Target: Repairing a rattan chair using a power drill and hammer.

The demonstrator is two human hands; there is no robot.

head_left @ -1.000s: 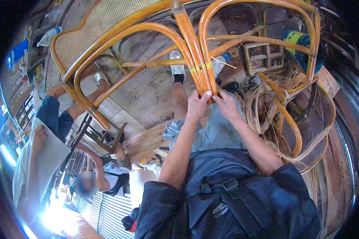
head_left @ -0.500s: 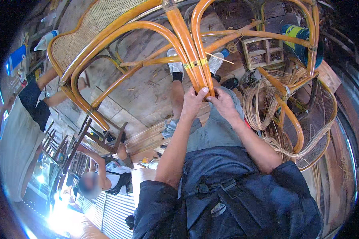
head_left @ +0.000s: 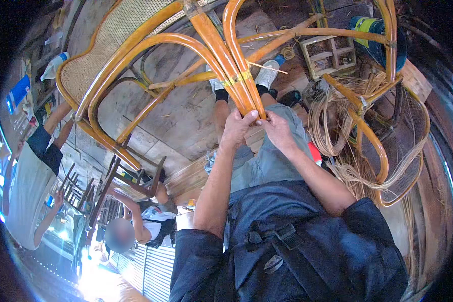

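A glossy orange-brown rattan chair frame (head_left: 214, 40) fills the upper part of the view, tilted with its joined leg poles toward me. My left hand (head_left: 236, 129) is closed around the near end of these poles. Beside it, my right hand (head_left: 278, 131) grips the same end, thumbs almost touching. Farther up the poles is a yellowish cane binding (head_left: 236, 79), from which a thin loose strip (head_left: 269, 68) sticks out to the right. Woven cane mesh (head_left: 93, 63) covers a panel at the upper left. Whether my fingers hold a strip there is hidden.
Coiled cane strands (head_left: 332, 126) hang by another rattan piece (head_left: 375, 146) at right. A compartmented wooden box (head_left: 328, 56) and a dark bucket (head_left: 375, 43) stand beyond. At left are a standing person (head_left: 30, 186), a seated person (head_left: 148, 229) and a dark wooden stool (head_left: 131, 183).
The chair's leg end and both my hands have shifted slightly left in view, still gripping. At the left, the standing person's lower arm has come into sight.
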